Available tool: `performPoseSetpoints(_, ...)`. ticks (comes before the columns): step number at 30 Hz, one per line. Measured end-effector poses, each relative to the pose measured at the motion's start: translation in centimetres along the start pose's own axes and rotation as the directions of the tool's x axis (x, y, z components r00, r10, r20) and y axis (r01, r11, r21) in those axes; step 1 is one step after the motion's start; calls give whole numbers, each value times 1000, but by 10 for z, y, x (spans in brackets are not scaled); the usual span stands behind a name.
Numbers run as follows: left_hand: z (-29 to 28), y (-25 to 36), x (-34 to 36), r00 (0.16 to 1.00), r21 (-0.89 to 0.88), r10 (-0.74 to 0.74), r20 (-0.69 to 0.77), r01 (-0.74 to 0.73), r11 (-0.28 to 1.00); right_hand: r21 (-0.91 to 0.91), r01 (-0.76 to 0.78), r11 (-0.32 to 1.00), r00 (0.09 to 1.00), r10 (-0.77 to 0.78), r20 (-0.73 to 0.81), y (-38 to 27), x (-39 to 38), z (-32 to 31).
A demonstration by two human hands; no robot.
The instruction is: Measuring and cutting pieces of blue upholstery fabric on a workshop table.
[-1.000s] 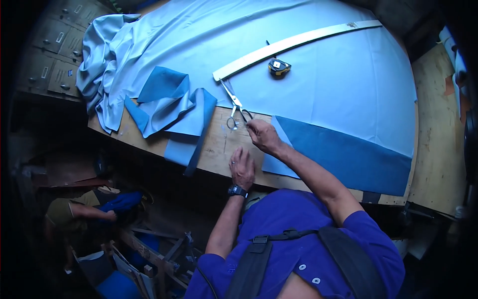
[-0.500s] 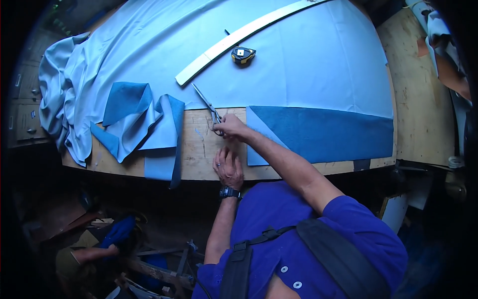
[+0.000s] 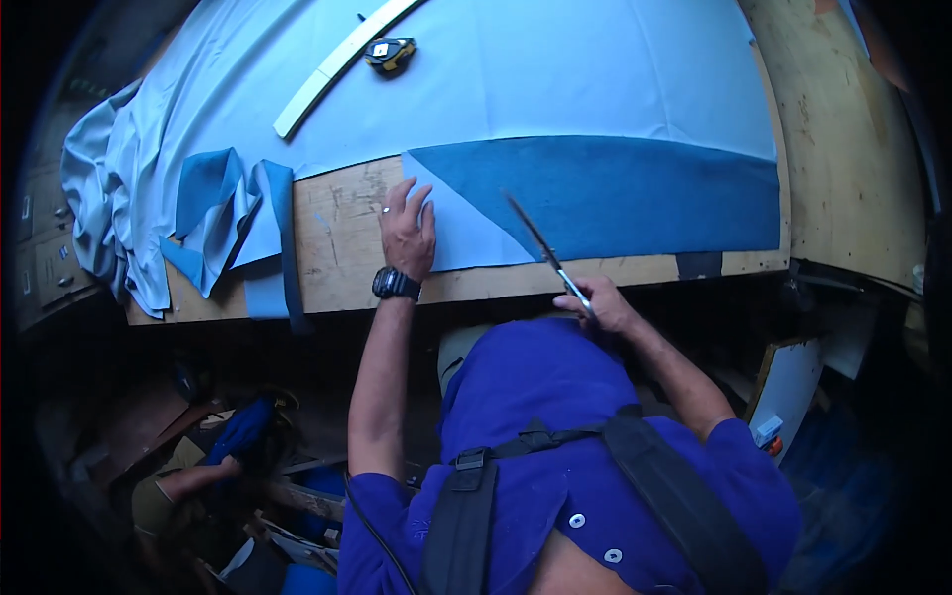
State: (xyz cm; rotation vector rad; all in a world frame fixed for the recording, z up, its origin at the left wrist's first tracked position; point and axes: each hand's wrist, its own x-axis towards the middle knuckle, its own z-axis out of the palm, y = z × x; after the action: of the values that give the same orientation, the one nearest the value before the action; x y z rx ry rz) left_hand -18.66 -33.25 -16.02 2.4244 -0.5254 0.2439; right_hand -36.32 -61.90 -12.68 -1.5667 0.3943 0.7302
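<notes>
Long metal scissors [image 3: 536, 229] are in my right hand [image 3: 607, 307], just off the table's near edge. Their blades point up and left over a cut fabric piece [image 3: 635, 193] that shows its dark blue side. One corner of that piece is turned to its pale blue side [image 3: 458, 226]. My left hand [image 3: 407, 233], with a ring and a wristwatch, is at this pale corner's left edge, fingers apart and holding nothing. Crumpled fabric strips [image 3: 213, 213] lie to its left, one hanging over the edge. A large pale blue sheet [image 3: 595, 69] covers the far part.
A black and yellow tape measure [image 3: 390, 56] and a long white straightedge [image 3: 332, 79] rest on the sheet. Bare wood of the table [image 3: 342, 213] shows between fabrics. Another person [image 3: 183, 481] is at lower left. A white panel [image 3: 788, 387] stands at right.
My right hand has carried the scissors from the bare wood rightward and nearer to my body. My left hand has moved up to the folded piece. The view has shifted.
</notes>
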Motion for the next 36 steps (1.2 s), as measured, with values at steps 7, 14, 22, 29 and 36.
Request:
performPoseSetpoints(7,57,62,-3,962,-10,211,172,-213,977,-92,126,988,943,-148,-299,62,-76,-58)
performPoseSetpoints(14,59,47,-41,951,115,162,264,-198,973,19,190,982,885,-162,-436,84,-74,-53)
performPoseSetpoints(22,68,43,-41,955,122,193,227,-225,967,243,448,860,568,-65,-820,124,-95,-121)
performPoseSetpoints(29,62,75,-49,930,71,220,296,-251,965,404,267,875,532,216,-819,157,-132,-186)
performPoseSetpoints(36,70,91,-54,914,28,263,308,-285,958,463,231,856,486,311,-817,166,-138,-211)
